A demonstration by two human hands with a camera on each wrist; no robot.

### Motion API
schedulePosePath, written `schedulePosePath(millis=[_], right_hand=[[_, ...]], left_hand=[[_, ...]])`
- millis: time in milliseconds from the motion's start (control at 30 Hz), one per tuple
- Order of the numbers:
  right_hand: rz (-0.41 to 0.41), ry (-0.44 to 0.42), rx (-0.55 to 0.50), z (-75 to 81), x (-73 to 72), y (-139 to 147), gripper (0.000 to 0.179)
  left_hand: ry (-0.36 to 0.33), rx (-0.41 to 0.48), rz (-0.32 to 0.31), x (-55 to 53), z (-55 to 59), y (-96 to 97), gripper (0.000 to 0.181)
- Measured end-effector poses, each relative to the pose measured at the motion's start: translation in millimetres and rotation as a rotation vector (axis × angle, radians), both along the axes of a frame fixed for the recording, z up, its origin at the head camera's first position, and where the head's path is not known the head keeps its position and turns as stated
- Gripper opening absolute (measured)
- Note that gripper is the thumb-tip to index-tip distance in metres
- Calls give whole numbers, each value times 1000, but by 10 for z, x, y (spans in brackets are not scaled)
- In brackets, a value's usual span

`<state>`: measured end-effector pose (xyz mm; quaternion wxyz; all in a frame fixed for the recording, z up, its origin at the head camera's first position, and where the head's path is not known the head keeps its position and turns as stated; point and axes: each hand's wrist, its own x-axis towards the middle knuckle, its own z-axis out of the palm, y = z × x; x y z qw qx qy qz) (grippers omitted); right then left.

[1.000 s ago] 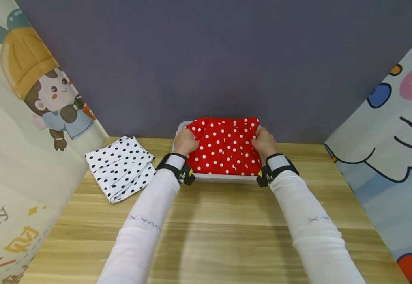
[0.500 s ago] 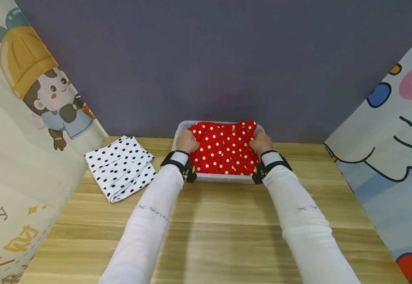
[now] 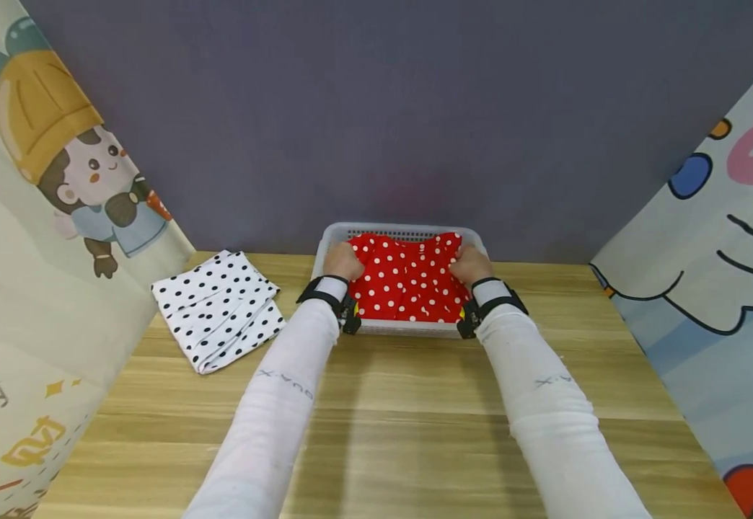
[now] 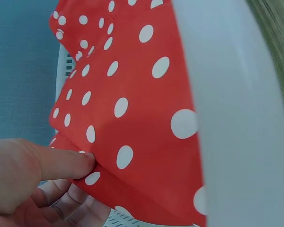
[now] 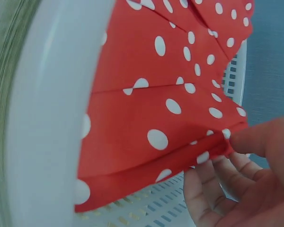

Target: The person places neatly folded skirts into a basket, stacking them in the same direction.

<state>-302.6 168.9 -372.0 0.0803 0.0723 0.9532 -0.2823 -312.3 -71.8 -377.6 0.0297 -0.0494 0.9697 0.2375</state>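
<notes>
A folded red cloth with white dots (image 3: 409, 277) lies within the rim of a white plastic basket (image 3: 409, 329) by the back wall. My left hand (image 3: 344, 262) pinches the cloth's left edge, thumb on top and fingers beneath, as the left wrist view shows. At the opposite edge, my right hand (image 3: 470, 264) pinches the cloth the same way. Under the cloth's side, the right wrist view shows the slotted basket floor (image 5: 154, 208). The cloth's far edge sags between the two hands.
A folded white cloth with black dots (image 3: 221, 310) lies on the wooden table (image 3: 402, 432), left of the basket. Behind stands a dark grey wall (image 3: 376, 108). Printed cartoon panels flank the table on both sides.
Both hands have lowered the red cloth into the basket and drawn slightly closer together. The basket's back rim now shows beyond the cloth. The white dotted cloth stays put.
</notes>
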Motion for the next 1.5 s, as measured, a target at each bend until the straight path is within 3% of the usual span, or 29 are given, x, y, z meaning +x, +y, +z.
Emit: schedulePosePath(millis=[233,400,467,667,833,1033,1267,1400,1500], right_hand=[[35,-73,-13,38,52,-10,27],[89,-141,15,58,64,-18,28],[97,-164,11,51,58,-13,30],[138,-219,21,21,70,10,40],[165,-259,41,66,128,-11,47],[266,-211,98,153,169,-4,50],[302,-118,103,217,232,36,35],[350,-9,109,207,284,59,13],[376,76,105,178,348,59,13]], left_hand=[[-66,-22,-6,-59,-15,-12,15],[-61,-40,-8,-79,-45,-20,17],[-62,-42,-22,-68,-33,-31,17],[-153,-69,-102,-10,34,-74,16],[-198,-63,-154,41,83,-110,30],[-219,-28,-198,101,157,-145,37],[-170,-66,-235,198,258,-182,5],[-103,-47,-247,294,305,-196,23],[-57,-48,-258,381,327,-205,32]])
